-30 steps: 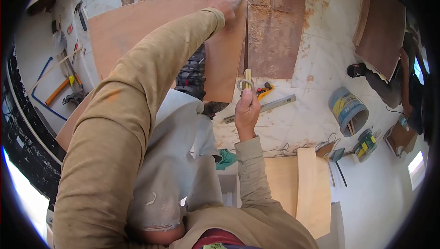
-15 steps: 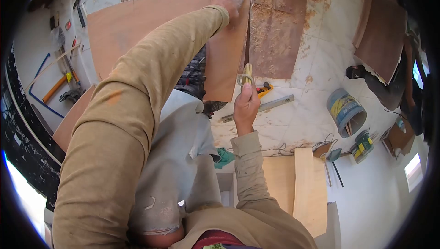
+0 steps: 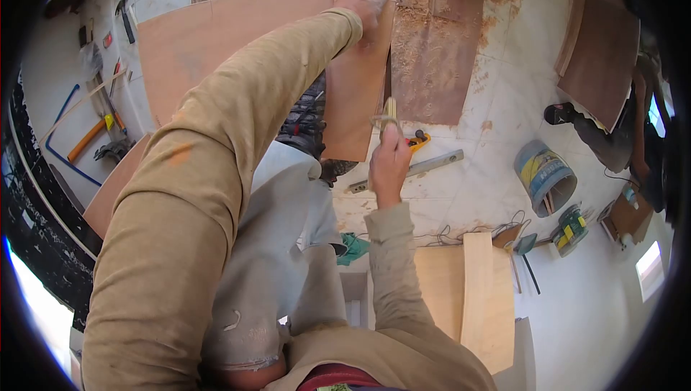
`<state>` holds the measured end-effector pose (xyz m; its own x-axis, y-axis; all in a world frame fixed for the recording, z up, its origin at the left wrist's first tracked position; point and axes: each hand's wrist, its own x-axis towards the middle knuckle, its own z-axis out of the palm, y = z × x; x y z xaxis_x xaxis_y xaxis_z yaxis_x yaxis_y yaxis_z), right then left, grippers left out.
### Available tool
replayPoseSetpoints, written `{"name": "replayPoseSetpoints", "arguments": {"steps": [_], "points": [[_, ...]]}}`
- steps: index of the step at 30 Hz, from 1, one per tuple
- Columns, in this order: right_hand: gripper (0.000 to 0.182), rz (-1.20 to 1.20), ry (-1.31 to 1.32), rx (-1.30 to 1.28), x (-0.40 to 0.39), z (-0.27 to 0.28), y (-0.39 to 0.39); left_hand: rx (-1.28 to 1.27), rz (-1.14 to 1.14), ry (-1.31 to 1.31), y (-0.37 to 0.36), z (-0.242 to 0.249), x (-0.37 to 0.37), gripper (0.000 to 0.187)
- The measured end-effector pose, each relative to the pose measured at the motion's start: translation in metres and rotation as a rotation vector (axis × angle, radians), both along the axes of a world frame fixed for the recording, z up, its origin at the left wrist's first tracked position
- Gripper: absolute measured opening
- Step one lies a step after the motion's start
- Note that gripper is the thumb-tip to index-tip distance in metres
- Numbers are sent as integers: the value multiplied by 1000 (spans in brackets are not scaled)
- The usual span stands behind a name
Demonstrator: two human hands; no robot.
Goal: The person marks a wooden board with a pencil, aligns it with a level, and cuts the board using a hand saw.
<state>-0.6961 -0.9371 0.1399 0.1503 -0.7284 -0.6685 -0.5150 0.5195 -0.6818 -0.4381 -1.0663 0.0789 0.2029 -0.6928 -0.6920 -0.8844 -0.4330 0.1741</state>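
I see the left hand (image 3: 360, 4) laid over the upper edge of the curved wooden board (image 3: 353, 103), near its right corner; whether its fingers close on it, I can't tell. My view shows the right hand (image 3: 389, 164) closed around a pale stick (image 3: 391, 109), its tip just beside the board. A metal level (image 3: 435, 164) lies near on the tiled floor (image 3: 497, 96).

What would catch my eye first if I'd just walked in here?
Probably the big tan left sleeve, sweeping from the lower left up to the left hand at the far edge of a broad wooden board. Next, just right of centre, the right hand grips a pale yellow stick-like object. Further right sits a blue bucket with a yellow patch.
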Motion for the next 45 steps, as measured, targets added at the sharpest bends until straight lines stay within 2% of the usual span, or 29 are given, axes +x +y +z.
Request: {"name": "replayPoseSetpoints", "arguments": {"steps": [2, 3, 5, 7, 8, 9, 11, 14, 18, 21, 23, 26, 29, 32, 34, 35, 37, 40, 42, 45], "points": [[43, 62, 44, -87, 30, -46, -46, -8, -19, 23, -4, 4, -6, 108], [43, 83, 37, -282, 44, -71, -66, -39, -21, 31, -11, 1, -6, 109], [41, -83, -67, -557, 66, -64, -99, -102, -7, -17, -26, -12, 25, 110], [38, -182, -205, -195, 62, -4, -102, -74, -8, 41, 4, -23, 2, 112], [38, -233, -282, -37, 61, 15, -104, -12, -49, 42, 2, -4, 0, 110], [37, -204, -298, -25, 57, 17, -98, -35, -35, 36, 3, -13, 1, 110], [37, -141, -328, -17, 47, 8, -77, -94, -2, 27, 2, -41, 2, 109], [38, -114, -287, -57, 38, -15, -55, -42, -1, 42, 0, -26, 2, 105], [39, -74, -368, -15, 35, -25, -47, 23, -17, 3, -1, -18, -1, 116], [37, -8, -273, 54, 18, -38, -38, 59, -14, -3, -2, -10, -5, 125], [37, 51, -175, -92, -2, -23, -7, 82, -19, -12, -3, -4, -5, 129], [45, 36, -190, -80, -28, 23, 22, 71, -14, -21, -4, 2, -8, 128], [46, 84, -174, -128, -17, 14, 7, 102, -17, -27, -6, 5, -8, 128], [42, 171, -49, -260, 47, -40, -68, 86, -13, -54, -6, -1, -10, 124], [40, 111, -184, -431, 81, -73, -103, 98, -9, -51, -7, -4, -11, 122], [40, 121, -164, -396, 78, -74, -100, 102, -7, -49, -7, -4, -10, 121], [41, 146, -120, -331, 65, -69, -86, 90, -8, -46, -6, -5, -10, 122], [41, 81, -118, -232, 2, -11, -6, 123, -4, -15, -10, 2, -7, 125], [41, 21, -124, -197, -15, 11, 17, 122, -6, 9, -13, 4, -4, 127], [39, 56, -118, -185, -7, 7, 4, 104, -22, 17, -4, -1, -6, 126]]}}
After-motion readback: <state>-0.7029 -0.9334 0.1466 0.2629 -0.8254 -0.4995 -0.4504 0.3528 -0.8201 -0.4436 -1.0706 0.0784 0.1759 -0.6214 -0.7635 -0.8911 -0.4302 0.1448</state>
